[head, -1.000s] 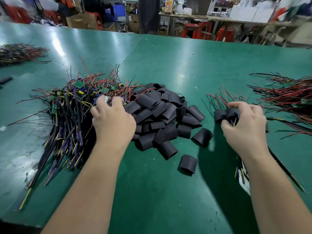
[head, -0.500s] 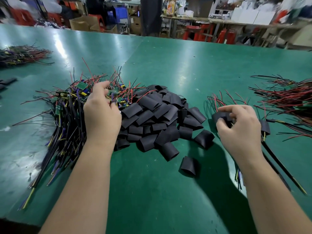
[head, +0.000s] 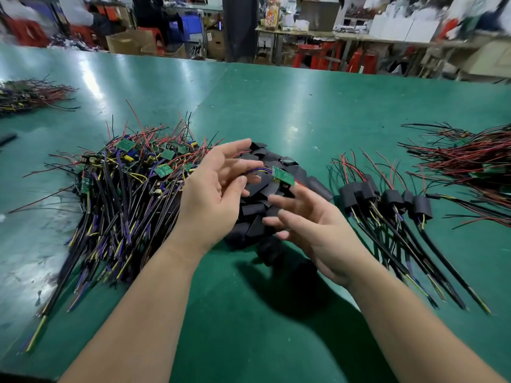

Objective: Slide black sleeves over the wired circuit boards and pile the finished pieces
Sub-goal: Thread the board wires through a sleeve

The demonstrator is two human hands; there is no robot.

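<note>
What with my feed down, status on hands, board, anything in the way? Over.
Left hand pinches wired circuit board by its leads; right hand open, empty. Board bare, no sleeve yet. Sleeve pile just below; nothing blocking.

Green table (head: 304, 106), red stools (head: 312, 56) behind

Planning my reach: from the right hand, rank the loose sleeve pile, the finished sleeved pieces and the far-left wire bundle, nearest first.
1. loose sleeve pile, centre, just beside the right hand.
2. finished sleeved pieces, to its right.
3. far-left wire bundle, at the table's far left.
</note>
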